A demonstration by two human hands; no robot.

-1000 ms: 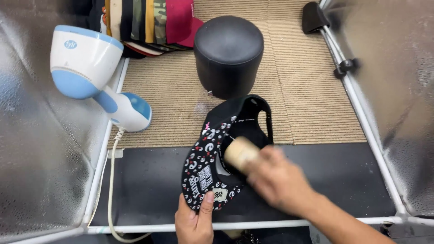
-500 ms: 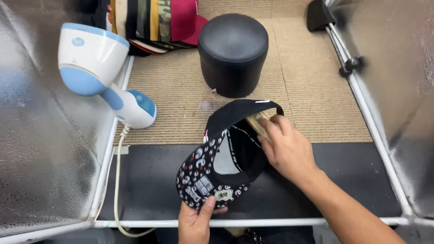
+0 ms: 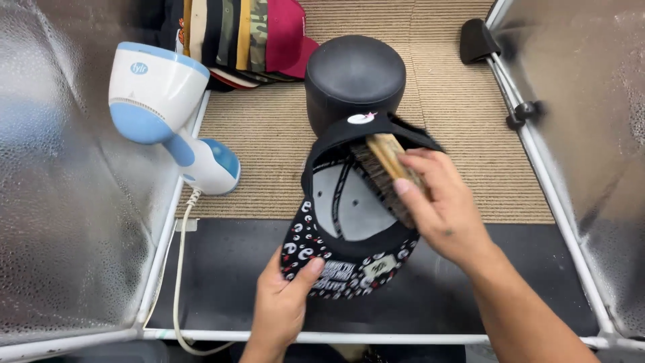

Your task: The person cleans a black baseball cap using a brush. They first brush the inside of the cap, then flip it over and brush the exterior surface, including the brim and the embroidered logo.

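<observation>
A: Presently, head view, item one: black cap (image 3: 342, 222) with patterned brim, held upside down above the near edge of the beige mat (image 3: 463, 128), where the dark strip begins. Why inverted?

B: So the grey lining faces up and the brush can get at it. The left hand (image 3: 282, 309) pinches the brim, thumb on top, keeping the crown tilted open towards the wearer.

A: Item two: wooden-backed brush (image 3: 390, 175)?

B: Clasped in the right hand (image 3: 447, 215), fingers wrapped over its back, bristles laid against the inner rim of the crown.

A: Condition of cap?

B: Black shell, brim printed with small white and red figures, a round sticker at the far rim, seam tape showing inside. No wear that I can tell.

A: Surroundings?

B: Black domed form (image 3: 355, 77) just behind the cap; white-and-blue handheld steamer (image 3: 168, 114) at the mat's left edge, cord trailing; stacked caps (image 3: 248, 33) at the far left corner.
</observation>
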